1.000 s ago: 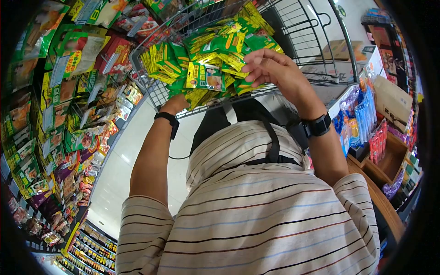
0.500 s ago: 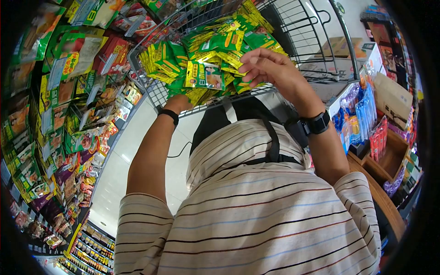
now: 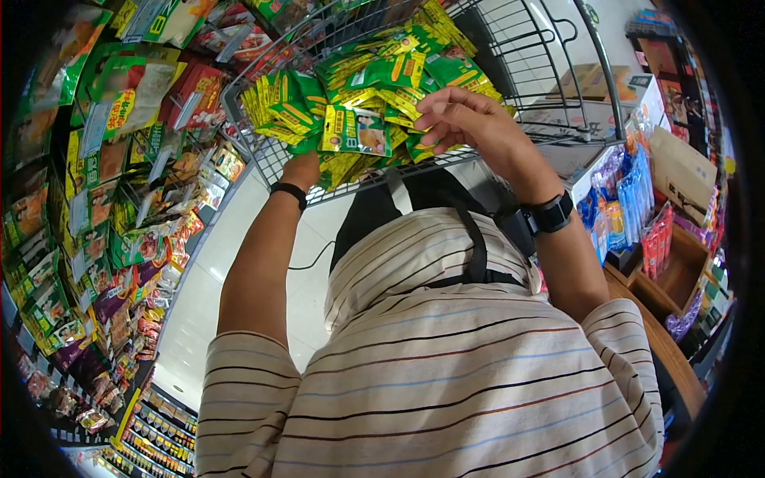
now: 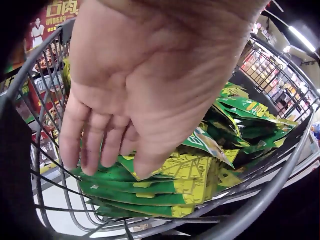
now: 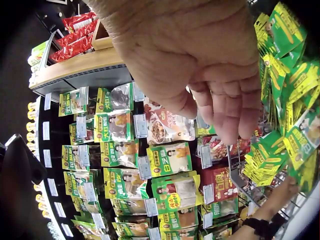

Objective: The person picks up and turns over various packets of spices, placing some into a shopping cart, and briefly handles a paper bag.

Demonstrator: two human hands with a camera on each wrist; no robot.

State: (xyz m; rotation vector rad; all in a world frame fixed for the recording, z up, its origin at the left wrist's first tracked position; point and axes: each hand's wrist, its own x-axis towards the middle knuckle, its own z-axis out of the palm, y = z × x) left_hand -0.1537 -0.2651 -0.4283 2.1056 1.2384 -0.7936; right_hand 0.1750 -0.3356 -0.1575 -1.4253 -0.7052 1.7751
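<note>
Many flat green and yellow packets (image 3: 390,73) lie piled in a wire shopping cart (image 4: 270,202). One packet with a clear window (image 3: 356,131) lies face up on top, at the near side. My left hand (image 3: 301,170) reaches down inside the cart's near left corner. In the left wrist view its fingers (image 4: 111,142) point down, loosely extended, with the tips right at a stack of packets (image 4: 165,187). My right hand (image 3: 482,127) hovers over the pile's right side, palm inward and fingers loosely bent. Nothing shows in its grasp in the right wrist view.
Hanging seasoning packets (image 3: 119,95) fill the rack on the left, close to the cart. On the right stand cartons (image 3: 594,103), blue packages (image 3: 633,191) and a wooden bin (image 3: 677,271). A wooden ledge (image 3: 661,350) runs beside my right elbow.
My left hand has shifted slightly back and left, up from among the packets at the cart's near corner, its wrist turning. The right hand and the packets stay almost still.
</note>
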